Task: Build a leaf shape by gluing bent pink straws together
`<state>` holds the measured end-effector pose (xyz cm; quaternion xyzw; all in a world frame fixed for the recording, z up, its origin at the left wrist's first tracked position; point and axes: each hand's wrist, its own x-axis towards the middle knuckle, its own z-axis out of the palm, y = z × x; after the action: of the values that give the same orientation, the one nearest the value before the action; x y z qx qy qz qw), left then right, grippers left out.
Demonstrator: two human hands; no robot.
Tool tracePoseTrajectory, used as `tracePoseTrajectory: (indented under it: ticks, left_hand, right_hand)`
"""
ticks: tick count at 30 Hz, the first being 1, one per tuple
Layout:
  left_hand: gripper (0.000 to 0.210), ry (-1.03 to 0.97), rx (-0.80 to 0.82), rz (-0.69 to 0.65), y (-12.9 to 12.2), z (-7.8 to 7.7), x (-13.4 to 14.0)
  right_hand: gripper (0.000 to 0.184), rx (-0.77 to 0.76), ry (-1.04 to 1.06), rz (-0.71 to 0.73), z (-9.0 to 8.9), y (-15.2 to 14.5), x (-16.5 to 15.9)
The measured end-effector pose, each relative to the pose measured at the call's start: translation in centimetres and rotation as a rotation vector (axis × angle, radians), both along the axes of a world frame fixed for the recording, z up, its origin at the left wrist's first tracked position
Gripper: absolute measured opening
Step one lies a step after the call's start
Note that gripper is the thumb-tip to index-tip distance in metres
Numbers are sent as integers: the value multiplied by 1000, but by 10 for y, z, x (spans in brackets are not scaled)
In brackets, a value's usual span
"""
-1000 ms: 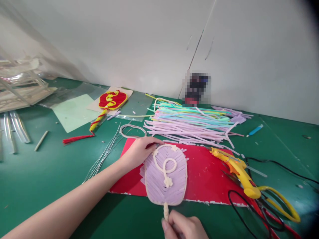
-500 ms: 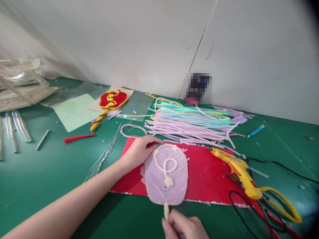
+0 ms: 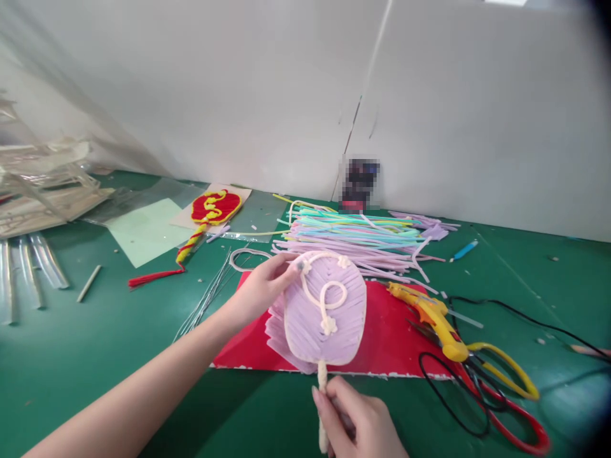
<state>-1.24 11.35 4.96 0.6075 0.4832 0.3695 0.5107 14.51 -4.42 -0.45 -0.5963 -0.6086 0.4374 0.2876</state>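
Note:
A lilac hand fan (image 3: 305,324) made of fuzzy craft stems is held tilted up above the red board, with a cream rim, a curled cream stem and small cream flowers on its face. My left hand (image 3: 270,283) pinches its upper left edge, thumb in front by one flower. My right hand (image 3: 360,416) is closed round the cream handle (image 3: 323,375) below. Behind the fan, a layer of lilac strips (image 3: 281,343) shows at its left and lower edge; whether it is attached I cannot tell.
The red board (image 3: 389,343) lies on the green table (image 3: 119,356). Right of it are a yellow glue gun (image 3: 436,324) with black cord and scissors (image 3: 520,420). Pastel pipe cleaners (image 3: 353,232), wires (image 3: 207,292) and a red-yellow fan (image 3: 224,208) lie behind.
Both hands have lifted the fan off the red board and tipped it up towards me. More of the handle and of the lilac strips behind now shows. The camera view has shifted slightly.

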Motion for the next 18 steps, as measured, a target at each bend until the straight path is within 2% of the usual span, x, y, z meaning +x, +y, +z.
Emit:
tracePoseTrajectory:
  ticks: [3,5,7,9,13,16,18]
  left_hand:
    - [48,-88,-163,-65,-3,9,-1]
    - [54,-162,-168,-16,5,10,-13]
    - [56,-176,-95,118,19,8,-35]
    - [57,-36,-33,281,35,4,-64]
    - [52,491,39,388,49,-7,-108]
    - [51,657,136,456,37,-11,-110]
    - [48,821,345,467,25,-10,-98]
  right_hand:
    - [41,64,-24,69,10,9,10]
    - [43,121,-83,101,17,15,20]
    - [41,187,-189,61,23,18,34]
    - [38,294,-322,-38,28,20,52]
    - [35,521,-556,-188,34,23,96]
    - [36,602,-714,-296,34,30,129]
    - [37,565,-827,-372,32,37,147]
